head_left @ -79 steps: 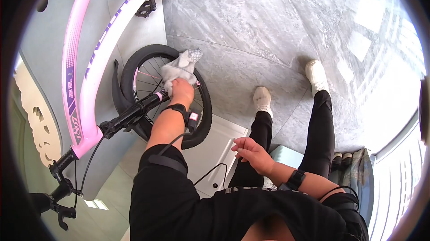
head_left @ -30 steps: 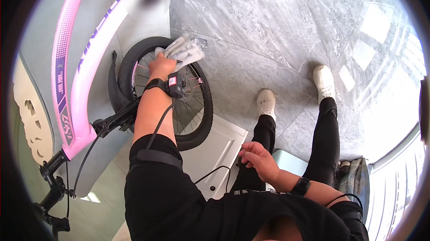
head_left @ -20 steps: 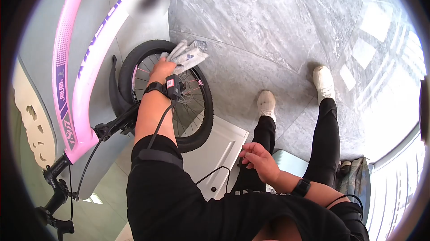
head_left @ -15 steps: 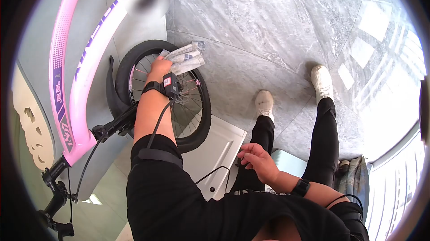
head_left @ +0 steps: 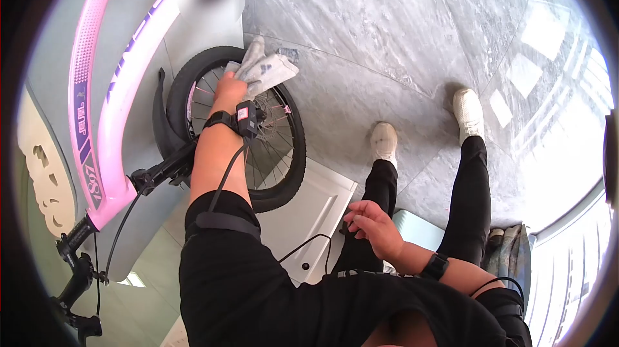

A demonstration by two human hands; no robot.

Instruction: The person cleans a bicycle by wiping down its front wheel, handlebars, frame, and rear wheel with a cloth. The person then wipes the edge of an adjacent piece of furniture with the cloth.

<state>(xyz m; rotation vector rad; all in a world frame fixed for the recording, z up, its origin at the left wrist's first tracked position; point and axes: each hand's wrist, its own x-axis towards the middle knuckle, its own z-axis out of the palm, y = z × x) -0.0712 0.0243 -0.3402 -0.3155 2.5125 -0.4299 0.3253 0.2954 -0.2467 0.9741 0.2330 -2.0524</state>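
Observation:
My left hand (head_left: pixel 231 93) is closed on a grey-white cloth (head_left: pixel 271 73) at the upper side of the bicycle's black-tyred wheel (head_left: pixel 297 153). The cloth hangs loosely past my fingers over the tyre's edge, and its folds hide part of the spokes. A small black device is strapped at that wrist, above the wheel's middle. My right hand (head_left: pixel 377 228) is held over my thigh, its fingers loosely curled and apart, with nothing in it. The pink and white frame (head_left: pixel 116 147) of the bicycle stands at the left, joined to the black handlebar (head_left: pixel 78 273).
A white panel with a round knob (head_left: pixel 303 218) lies below the wheel. Beside my leg is a pale green box (head_left: pixel 419 234). Folded fabric (head_left: pixel 509 257) is at the lower right. My two white shoes (head_left: pixel 467 111) are on the grey marbled floor (head_left: pixel 361 31). A cream cut-out panel (head_left: pixel 48 179) is at far left.
My left hand has moved with the cloth from near the fork and hub up to the wheel's upper rim. The cloth has fanned out. My right hand stays nearly in place.

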